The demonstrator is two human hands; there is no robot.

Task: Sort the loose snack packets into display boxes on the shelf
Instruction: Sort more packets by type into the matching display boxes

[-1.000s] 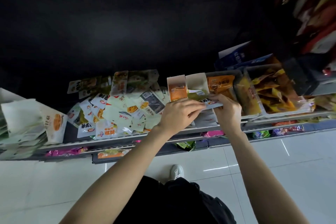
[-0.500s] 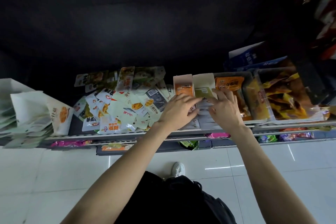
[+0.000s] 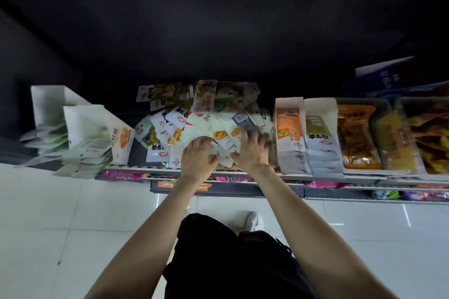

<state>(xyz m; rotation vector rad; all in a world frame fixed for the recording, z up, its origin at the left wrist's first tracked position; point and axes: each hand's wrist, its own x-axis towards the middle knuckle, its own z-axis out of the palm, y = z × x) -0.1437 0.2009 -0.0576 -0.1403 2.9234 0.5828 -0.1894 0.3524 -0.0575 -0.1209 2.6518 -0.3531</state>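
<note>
I see the loose packets [image 3: 206, 126] heaped in a mixed pile on the shelf [image 3: 243, 173], mostly pale ones with orange and yellow print, a few darker green ones at the back. Both hands are on the front of this pile, palms down. Left hand [image 3: 198, 156]: fingers spread and lightly bent over the pale packets; I cannot tell whether any packet is actually pinched. Right hand [image 3: 251, 150]: fingers reach forward over the pile toward a dark packet with a barcode, fingertips blurred, grasp likewise not readable. Just right of the right hand stand two narrow display boxes side by side: an orange box [image 3: 289, 126] with packets filed upright, and touching it a white box [image 3: 320, 128] also filled with packets in a row. Further right, two trays [image 3: 359, 138] of amber and brown snacks. At the left end of the shelf, a white carton [image 3: 97, 128] with pale green packets fanned out of it. Below, a lower shelf [image 3: 226, 189] shows pink and orange wrappers. Under that, white floor tiles [image 3: 73, 226], dark trousers and one white shoe [image 3: 254, 221].
</note>
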